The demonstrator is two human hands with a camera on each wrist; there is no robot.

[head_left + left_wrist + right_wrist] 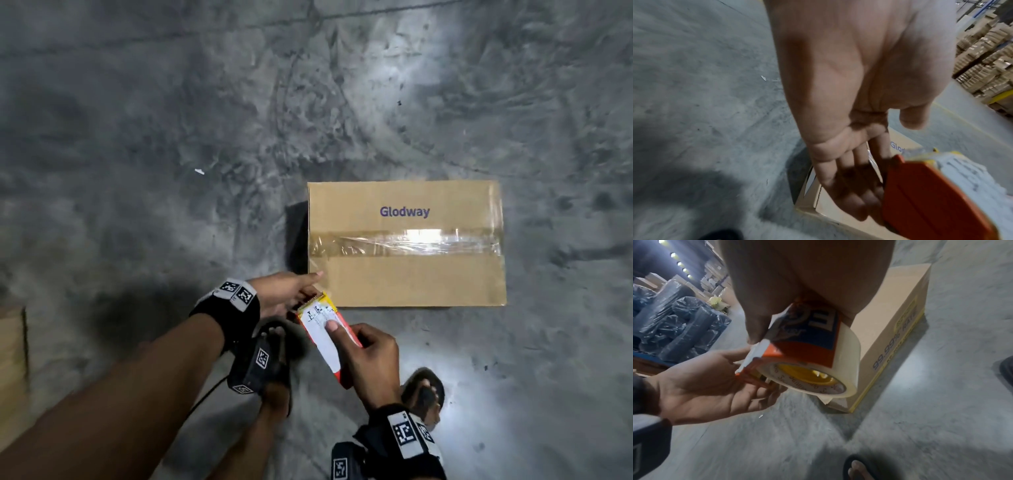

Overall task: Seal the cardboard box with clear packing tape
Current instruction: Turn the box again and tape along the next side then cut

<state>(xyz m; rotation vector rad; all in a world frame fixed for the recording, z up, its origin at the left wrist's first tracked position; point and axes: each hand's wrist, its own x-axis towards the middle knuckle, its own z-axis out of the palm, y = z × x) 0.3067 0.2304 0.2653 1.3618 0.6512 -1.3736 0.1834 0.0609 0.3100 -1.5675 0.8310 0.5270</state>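
The right hand (371,363) grips the orange tape dispenser (327,337) by its roll, just off the near-left corner of the cardboard box (407,281) on the floor; the left hand (287,291), fingers straight, steadies its toothed end, seemingly to free the tape, as one strip already crosses the seam

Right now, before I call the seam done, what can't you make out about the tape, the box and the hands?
- Tape's free end: head view, hidden by the dispenser and left hand.
- Box far and right sides: out of sight in all views; the tape strip runs over the edges.
- Right hand fingers: right wrist view, behind the tape roll.
- Box side print: right wrist view, blurred and partly cut off.
- Left wrist view: motion-blurred; dispenser covers the box top.
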